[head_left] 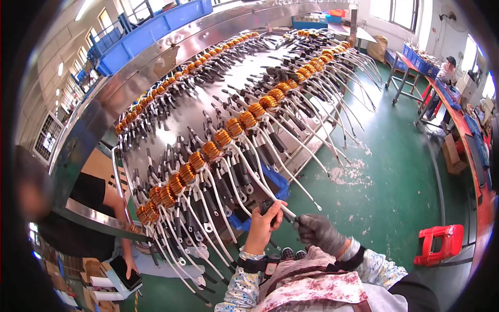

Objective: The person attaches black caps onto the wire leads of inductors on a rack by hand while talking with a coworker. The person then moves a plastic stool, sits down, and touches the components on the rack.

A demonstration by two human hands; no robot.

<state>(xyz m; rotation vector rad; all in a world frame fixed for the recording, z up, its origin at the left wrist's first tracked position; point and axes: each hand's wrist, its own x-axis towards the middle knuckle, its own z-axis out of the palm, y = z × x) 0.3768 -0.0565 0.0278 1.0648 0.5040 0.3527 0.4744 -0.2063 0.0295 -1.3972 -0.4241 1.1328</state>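
Copper-wound toroid coils [223, 138] stand in long rows on a metal table [241, 70], with white-sleeved leads and black sleeved ends on both sides. One white-sleeved lead [258, 179] runs from the front row down to my hands. My bare left hand [264, 223] is closed around this lead, thumb on top, with something black partly hidden in the palm. My right hand [321, 231], in a dark grey glove, has its fingers curled at the lead's far end, whose tip they hide. Other leads [299, 182] hang over the table's near edge beside my hands.
A person [78, 208] stands close on the left, one hand near a phone [125, 273]. A red stool [439, 244] is on the green floor at right. Beyond it runs a long workbench [457, 125] with another person [447, 73]. Blue bins [150, 34] stand behind the table.
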